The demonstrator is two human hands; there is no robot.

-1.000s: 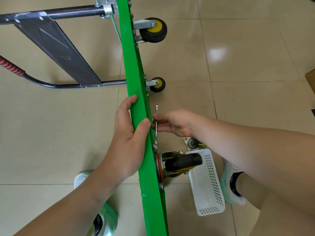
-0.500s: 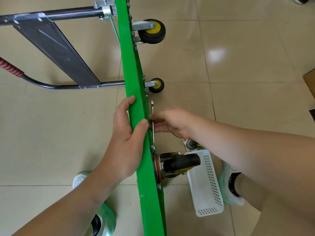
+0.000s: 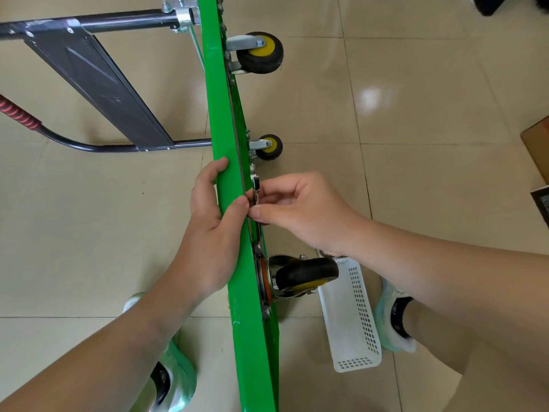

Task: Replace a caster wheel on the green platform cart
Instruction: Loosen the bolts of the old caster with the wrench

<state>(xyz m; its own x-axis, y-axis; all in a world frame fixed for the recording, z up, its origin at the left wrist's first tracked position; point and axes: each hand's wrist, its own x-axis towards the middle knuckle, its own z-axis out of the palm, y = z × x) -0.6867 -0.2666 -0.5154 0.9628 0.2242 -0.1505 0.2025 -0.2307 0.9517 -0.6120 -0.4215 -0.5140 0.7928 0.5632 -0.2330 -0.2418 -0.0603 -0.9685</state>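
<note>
The green platform cart [image 3: 234, 263] stands on its edge, running from the top to the bottom of the view. My left hand [image 3: 211, 230] clasps that edge, fingers on the left face and thumb on the right. My right hand [image 3: 300, 209] pinches a thin metal wrench [image 3: 256, 185] that lies close against the cart's underside. Just below it a black caster wheel [image 3: 306, 273] with a yellow hub sits on its plate. Two more caster wheels [image 3: 261, 53] [image 3: 269, 147] stick out farther up.
A white perforated basket [image 3: 353, 319] lies on the tiled floor beside the near wheel, with a metal part half hidden under my right wrist. The cart's folded black handle [image 3: 89, 75] lies to the left. My feet flank the cart. A cardboard box [image 3: 537, 147] is at the right edge.
My right hand has swung the wrench closer to the cart's underside and slightly upward. My left hand keeps its hold on the edge, and the view has shifted a little.
</note>
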